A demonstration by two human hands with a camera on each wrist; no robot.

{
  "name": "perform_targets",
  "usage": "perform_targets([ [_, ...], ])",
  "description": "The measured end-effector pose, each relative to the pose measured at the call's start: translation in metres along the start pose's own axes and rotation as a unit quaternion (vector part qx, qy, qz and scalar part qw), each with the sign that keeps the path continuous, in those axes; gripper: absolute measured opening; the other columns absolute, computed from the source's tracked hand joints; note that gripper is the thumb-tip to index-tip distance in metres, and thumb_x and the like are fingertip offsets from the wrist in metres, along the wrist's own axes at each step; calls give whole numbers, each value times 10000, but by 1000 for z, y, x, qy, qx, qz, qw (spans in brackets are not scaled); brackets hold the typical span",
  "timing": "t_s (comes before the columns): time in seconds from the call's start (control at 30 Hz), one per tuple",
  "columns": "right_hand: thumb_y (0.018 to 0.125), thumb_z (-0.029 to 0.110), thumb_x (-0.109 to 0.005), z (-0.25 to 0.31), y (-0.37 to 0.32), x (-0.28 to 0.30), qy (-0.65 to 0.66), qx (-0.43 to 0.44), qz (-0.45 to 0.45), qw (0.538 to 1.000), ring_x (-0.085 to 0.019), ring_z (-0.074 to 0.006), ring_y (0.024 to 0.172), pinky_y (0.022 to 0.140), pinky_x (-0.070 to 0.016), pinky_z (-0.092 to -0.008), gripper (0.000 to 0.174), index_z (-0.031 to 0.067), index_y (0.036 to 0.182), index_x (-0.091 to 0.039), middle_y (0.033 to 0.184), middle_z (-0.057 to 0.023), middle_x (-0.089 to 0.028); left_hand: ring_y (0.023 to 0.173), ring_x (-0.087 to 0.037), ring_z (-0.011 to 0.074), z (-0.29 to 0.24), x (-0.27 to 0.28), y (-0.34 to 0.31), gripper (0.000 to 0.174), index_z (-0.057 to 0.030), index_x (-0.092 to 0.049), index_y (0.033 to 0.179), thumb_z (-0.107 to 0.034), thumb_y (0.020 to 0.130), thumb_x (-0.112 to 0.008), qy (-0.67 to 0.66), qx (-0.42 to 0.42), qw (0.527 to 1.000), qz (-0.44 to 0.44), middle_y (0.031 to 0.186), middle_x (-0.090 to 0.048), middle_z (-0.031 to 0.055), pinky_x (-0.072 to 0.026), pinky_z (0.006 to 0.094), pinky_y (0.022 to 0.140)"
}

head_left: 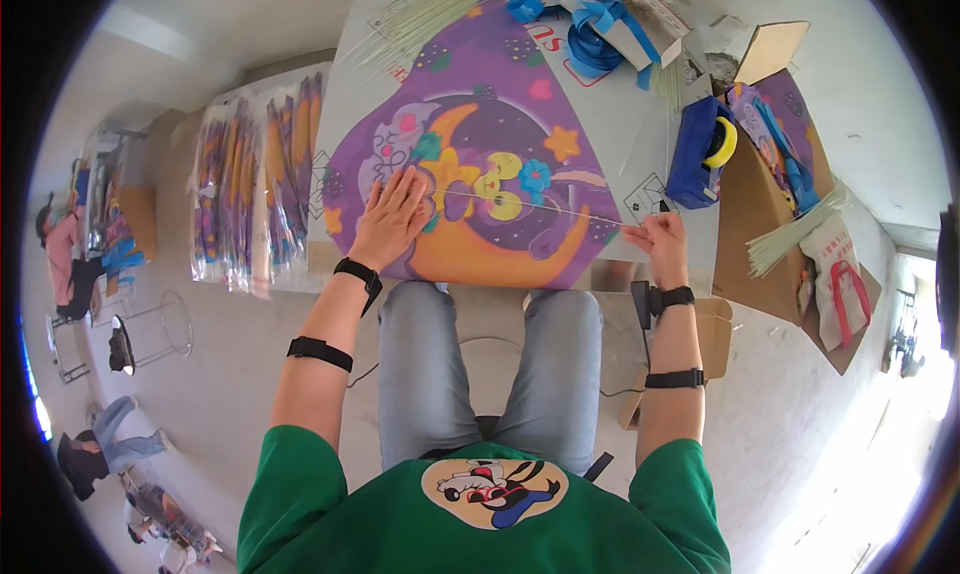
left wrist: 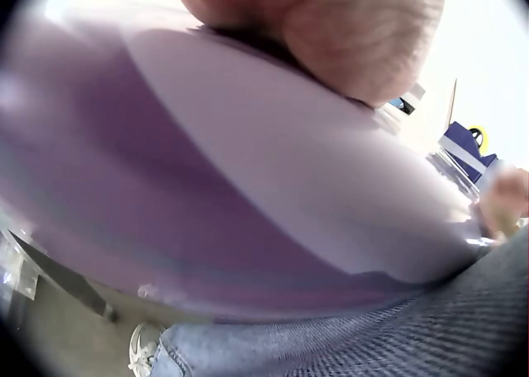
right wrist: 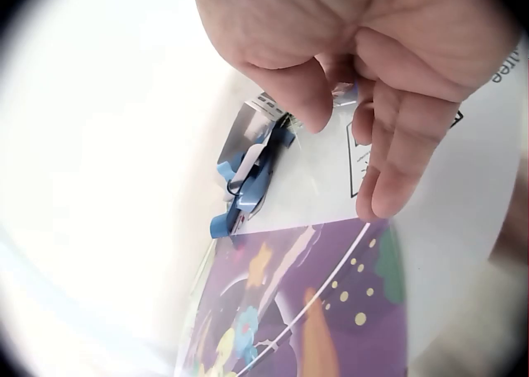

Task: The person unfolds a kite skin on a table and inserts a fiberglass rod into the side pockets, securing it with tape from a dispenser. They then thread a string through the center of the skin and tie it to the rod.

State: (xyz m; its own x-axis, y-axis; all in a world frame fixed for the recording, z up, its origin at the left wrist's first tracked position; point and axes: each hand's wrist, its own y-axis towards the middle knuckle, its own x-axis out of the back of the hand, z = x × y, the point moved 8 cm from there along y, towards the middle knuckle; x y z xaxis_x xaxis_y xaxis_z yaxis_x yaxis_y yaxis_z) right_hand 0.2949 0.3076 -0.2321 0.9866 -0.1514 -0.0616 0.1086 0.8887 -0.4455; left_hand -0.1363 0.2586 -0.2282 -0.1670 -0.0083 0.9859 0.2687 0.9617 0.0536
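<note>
A purple, kite-shaped printed sheet [head_left: 470, 64] with a moon, stars and a cartoon animal lies across the table in front of me. My left hand [head_left: 393, 212] rests flat on its left part, fingers straight. A thin white string [head_left: 545, 208] runs over the sheet from beside the left fingertips to my right hand [head_left: 657, 242], which pinches its far end by the sheet's right corner. In the right wrist view the string [right wrist: 331, 279] rises straight to the fingertips. The left wrist view shows the left palm's heel [left wrist: 355, 42] over the pale and purple sheet [left wrist: 273, 170].
Blue ribbon [head_left: 592, 49] lies in loops at the back, beside thin pale sticks [head_left: 425, 19]. A blue tape dispenser [head_left: 695, 154] stands right. Bagged printed pieces [head_left: 250, 174] lie left; an open cardboard box [head_left: 752, 204] is far right. Other people are at the far left.
</note>
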Motion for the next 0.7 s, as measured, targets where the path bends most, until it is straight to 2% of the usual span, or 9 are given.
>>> perform_targets([
  [0.13, 912, 54, -533, 20, -8, -4, -7, 6, 10, 1000, -677, -280, 782, 656, -581, -311, 131, 22, 868, -415, 822, -85, -514, 1385, -251, 258, 1, -2, 0, 552, -185, -326, 1428, -351, 928, -491, -7, 0, 1000, -1, 1498, -277, 58, -196, 475, 1123],
  [0.23, 905, 66, -550, 39, -16, -11, -6, 21, 16, 1000, -669, -242, 734, 613, -555, -280, 115, 29, 865, -449, 796, -76, -546, 1390, -239, 254, 2, -2, 0, 557, -193, -315, 1431, -363, 929, -485, -10, 4, 1000, 5, 1502, -266, 53, -191, 478, 1124],
  [0.3, 893, 66, -567, 53, -22, -13, -27, 41, 6, 999, -632, -179, 647, 553, -494, -239, 102, 38, 856, -475, 745, -62, -570, 1394, -230, 251, 2, -3, 0, 559, -193, -312, 1433, -372, 931, -479, -3, 4, 1000, 11, 1508, -253, 52, -186, 477, 1125],
  [0.33, 893, 66, -567, 59, -25, -16, -27, 42, 9, 999, -632, -179, 647, 553, -494, -239, 102, 38, 856, -475, 745, -62, -570, 1394, -230, 251, 2, -3, 0, 559, -193, -312, 1433, -372, 931, -479, -2, 6, 1000, 10, 1508, -253, 52, -186, 477, 1125],
  [0.4, 880, 61, -581, 76, -33, -22, -24, 73, 12, 997, -586, -134, 587, 513, -427, -217, 102, 45, 843, -488, 693, -49, -572, 1396, -226, 249, 3, -5, -1, 559, -190, -310, 1434, -379, 933, -472, -6, 4, 1000, 13, 1510, -247, 52, -180, 473, 1127],
  [0.5, 874, 55, -583, 101, -48, -32, -23, 93, 17, 995, -560, -118, 564, 499, -391, -213, 103, 46, 835, -489, 677, -47, -569, 1397, -223, 246, 2, -4, -1, 559, -187, -310, 1433, -383, 934, -468, -4, 3, 1000, 9, 1512, -244, 50, -177, 470, 1129],
  [0.7, 873, 38, -581, 137, -80, -60, -33, 119, 32, 992, -534, -109, 548, 490, -378, -219, 105, 37, 830, -486, 668, -44, -553, 1401, -217, 236, 5, -6, -2, 595, -170, -273, 1451, -394, 934, -463, -19, 3, 1000, -3, 1518, -238, 45, -169, 468, 1131],
])
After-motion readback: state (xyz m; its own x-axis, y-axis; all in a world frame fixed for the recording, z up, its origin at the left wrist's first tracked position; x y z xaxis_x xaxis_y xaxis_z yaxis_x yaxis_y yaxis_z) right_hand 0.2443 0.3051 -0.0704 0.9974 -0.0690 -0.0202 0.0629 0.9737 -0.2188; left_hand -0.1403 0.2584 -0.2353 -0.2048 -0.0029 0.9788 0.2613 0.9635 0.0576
